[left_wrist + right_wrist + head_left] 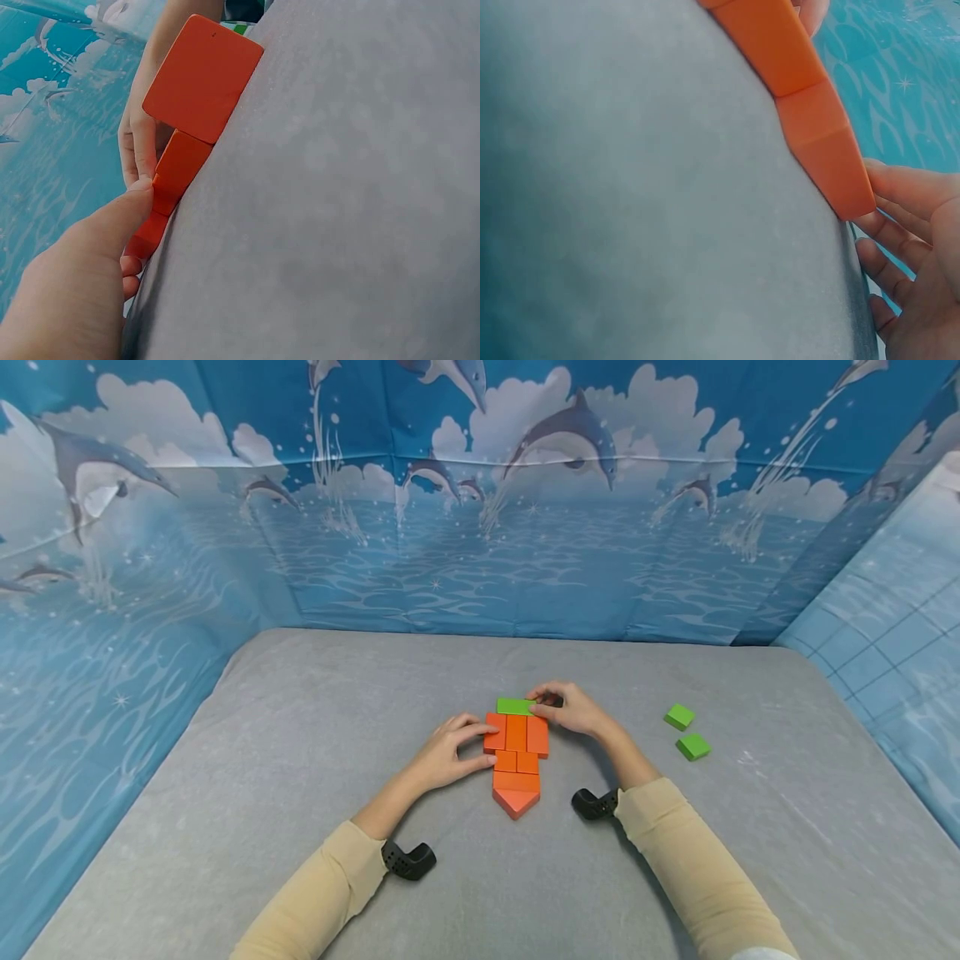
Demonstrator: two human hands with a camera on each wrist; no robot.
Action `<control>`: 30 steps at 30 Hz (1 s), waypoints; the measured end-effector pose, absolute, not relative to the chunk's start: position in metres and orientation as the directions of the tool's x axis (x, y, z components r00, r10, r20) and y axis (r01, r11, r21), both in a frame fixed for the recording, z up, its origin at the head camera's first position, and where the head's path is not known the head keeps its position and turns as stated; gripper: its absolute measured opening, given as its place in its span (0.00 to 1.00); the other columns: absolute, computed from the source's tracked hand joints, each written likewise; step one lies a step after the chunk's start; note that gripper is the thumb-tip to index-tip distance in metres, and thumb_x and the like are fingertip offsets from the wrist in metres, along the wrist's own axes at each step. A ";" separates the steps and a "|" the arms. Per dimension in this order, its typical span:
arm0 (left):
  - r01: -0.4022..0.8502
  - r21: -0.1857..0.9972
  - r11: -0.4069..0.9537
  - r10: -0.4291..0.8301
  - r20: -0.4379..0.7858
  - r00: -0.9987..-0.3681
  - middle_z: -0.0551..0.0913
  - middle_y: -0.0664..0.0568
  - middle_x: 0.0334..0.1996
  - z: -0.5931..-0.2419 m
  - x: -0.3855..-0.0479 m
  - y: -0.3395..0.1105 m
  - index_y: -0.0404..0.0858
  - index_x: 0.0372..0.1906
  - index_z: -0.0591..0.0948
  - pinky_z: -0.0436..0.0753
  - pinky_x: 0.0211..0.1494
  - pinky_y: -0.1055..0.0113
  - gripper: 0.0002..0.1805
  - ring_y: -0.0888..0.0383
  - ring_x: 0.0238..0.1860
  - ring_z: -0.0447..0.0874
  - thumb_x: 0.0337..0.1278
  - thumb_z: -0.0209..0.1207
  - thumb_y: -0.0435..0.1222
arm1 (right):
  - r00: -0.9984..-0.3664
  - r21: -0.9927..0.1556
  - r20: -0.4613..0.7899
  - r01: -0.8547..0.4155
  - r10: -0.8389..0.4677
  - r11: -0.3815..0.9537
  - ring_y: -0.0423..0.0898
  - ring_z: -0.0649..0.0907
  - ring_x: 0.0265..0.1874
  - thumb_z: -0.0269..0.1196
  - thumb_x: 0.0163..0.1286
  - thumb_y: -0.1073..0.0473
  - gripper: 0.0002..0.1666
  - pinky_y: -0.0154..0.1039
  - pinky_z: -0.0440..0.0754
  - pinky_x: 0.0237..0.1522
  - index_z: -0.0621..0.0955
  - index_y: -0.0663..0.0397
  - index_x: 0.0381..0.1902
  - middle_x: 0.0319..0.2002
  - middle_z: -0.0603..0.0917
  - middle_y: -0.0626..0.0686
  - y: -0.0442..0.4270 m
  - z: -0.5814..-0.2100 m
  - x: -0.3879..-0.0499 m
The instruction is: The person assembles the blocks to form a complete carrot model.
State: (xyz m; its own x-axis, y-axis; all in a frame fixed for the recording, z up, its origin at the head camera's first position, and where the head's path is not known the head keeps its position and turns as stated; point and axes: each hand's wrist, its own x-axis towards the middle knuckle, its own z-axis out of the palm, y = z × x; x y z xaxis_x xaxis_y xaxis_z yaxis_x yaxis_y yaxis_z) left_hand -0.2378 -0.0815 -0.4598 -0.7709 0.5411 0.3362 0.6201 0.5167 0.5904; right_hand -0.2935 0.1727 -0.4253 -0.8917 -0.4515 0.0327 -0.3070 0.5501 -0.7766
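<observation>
Orange blocks [516, 732] lie joined in a narrow shape on the grey cloth, with a pointed orange block [516, 802] at the near end. A green rectangular block [513, 706] lies across the far end. My right hand [573, 710] pinches the green block's right end between thumb and fingers; the right wrist view hides that block behind the orange ones. On the left side, my left hand [448, 756] touches the orange blocks, its fingertips on the leftmost tall one and its thumb [124, 214] straight along their edge.
Two loose green blocks, one farther back [679, 717] and one nearer [693, 747], lie to the right on the grey cloth [315, 710]. A blue dolphin-print curtain [465, 568] stands behind and at both sides. Black wrist cameras, left [410, 862] and right [594, 804], hang near the cloth.
</observation>
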 end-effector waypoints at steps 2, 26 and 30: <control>0.619 0.590 0.518 0.541 0.335 -0.772 0.74 0.53 0.49 -0.460 -0.238 -0.082 0.47 0.54 0.77 0.69 0.54 0.55 0.24 0.56 0.51 0.70 0.50 0.63 0.47 | -0.893 -0.775 0.029 -0.304 -0.449 0.555 0.48 0.74 0.33 0.59 0.64 0.59 0.15 0.37 0.74 0.30 0.79 0.62 0.46 0.38 0.79 0.58 0.173 -0.426 -0.293; 0.611 0.596 0.522 0.537 0.327 -0.778 0.74 0.51 0.49 -0.459 -0.237 -0.081 0.46 0.54 0.77 0.68 0.57 0.55 0.24 0.55 0.52 0.69 0.50 0.63 0.46 | -0.935 -0.655 0.311 -0.339 -0.169 0.675 0.60 0.74 0.42 0.57 0.67 0.60 0.22 0.55 0.71 0.41 0.73 0.67 0.55 0.44 0.75 0.66 0.283 -0.416 -0.261; 0.617 0.589 0.522 0.537 0.335 -0.774 0.74 0.51 0.49 -0.460 -0.238 -0.081 0.46 0.54 0.77 0.68 0.56 0.55 0.24 0.55 0.52 0.69 0.50 0.63 0.47 | -0.932 -0.627 0.332 -0.336 -0.149 0.703 0.61 0.73 0.41 0.58 0.66 0.62 0.21 0.56 0.69 0.41 0.73 0.69 0.54 0.43 0.74 0.68 0.309 -0.419 -0.250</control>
